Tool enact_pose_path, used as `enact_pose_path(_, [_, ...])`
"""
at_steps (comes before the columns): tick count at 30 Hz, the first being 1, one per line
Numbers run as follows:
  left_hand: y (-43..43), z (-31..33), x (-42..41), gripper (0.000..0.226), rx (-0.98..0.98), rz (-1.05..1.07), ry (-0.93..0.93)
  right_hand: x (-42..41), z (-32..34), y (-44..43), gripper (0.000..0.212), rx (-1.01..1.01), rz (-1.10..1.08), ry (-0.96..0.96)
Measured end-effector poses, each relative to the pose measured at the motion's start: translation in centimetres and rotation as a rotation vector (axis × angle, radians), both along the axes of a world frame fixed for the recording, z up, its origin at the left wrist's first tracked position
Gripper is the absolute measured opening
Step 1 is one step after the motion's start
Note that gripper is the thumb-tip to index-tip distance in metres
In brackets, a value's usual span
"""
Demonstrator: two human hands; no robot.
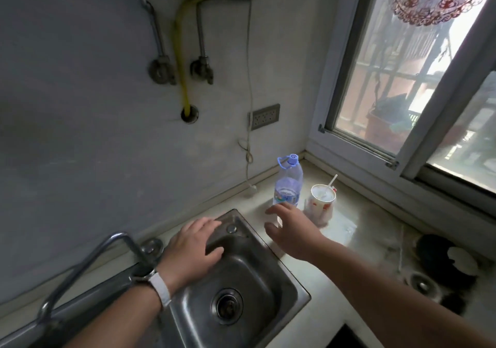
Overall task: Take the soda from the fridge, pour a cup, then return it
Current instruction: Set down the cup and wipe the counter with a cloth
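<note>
Apparently poised to grasp, the right hand (pixel 290 226), fingers spread, hovers at the capped bottle (pixel 288 183) beside the cup (pixel 323 197), right of centre; next, wrap its body.

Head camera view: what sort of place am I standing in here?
Most likely a small home kitchen. A steel sink with a curved tap is set into a counter, a yellow hose and valves run down the wall, and a bottle and paper cup stand by the window.

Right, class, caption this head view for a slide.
Right hand reaches toward capped bottle beside paper cup; left hand over the sink.
</note>
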State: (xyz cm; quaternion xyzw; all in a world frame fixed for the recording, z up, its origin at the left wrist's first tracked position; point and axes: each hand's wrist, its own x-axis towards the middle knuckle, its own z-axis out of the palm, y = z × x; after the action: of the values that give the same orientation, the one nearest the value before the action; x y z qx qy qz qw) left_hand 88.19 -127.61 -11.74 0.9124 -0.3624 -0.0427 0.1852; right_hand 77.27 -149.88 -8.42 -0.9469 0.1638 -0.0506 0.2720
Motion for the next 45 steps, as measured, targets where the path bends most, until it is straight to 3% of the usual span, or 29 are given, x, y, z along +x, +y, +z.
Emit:
enact_pose_path(13, [15.1, 0.1, -5.2, 0.057, 0.054, 0.421, -0.02, 4.3, -1.0, 10.7, 0.042, -0.279, 0.546, 0.058])
enact_pose_path(23, [22.6, 1.4, -15.0, 0.057, 0.081, 0.849, 0.008, 7.0, -1.2, 20.6, 0.042, -0.242, 1.007, 0.035])
enact_pose_path(27, [26.9, 2.0, -20.2, 0.056, 0.092, 1.018, 0.019, 5.5, -0.8, 27.0, 0.048, -0.227, 1.158, 0.041])
enact_pose_path(30, [30.2, 1.8, -23.8, 0.059, 0.082, 1.132, 0.036, 3.4, -0.8, 31.7, 0.041, -0.209, 1.273, 0.046])
enact_pose_path(39, [42.0, 1.7, -30.3, 0.071, 0.098, 1.253, 0.016, -2.1, -0.8, 46.1, 0.046, -0.162, 1.396, 0.027])
enact_pose_path(45, [53.2, 1.4, -36.8, 0.059, 0.092, 1.321, -0.002, -7.4, -1.7, 59.5, 0.047, -0.197, 1.459, -0.007])
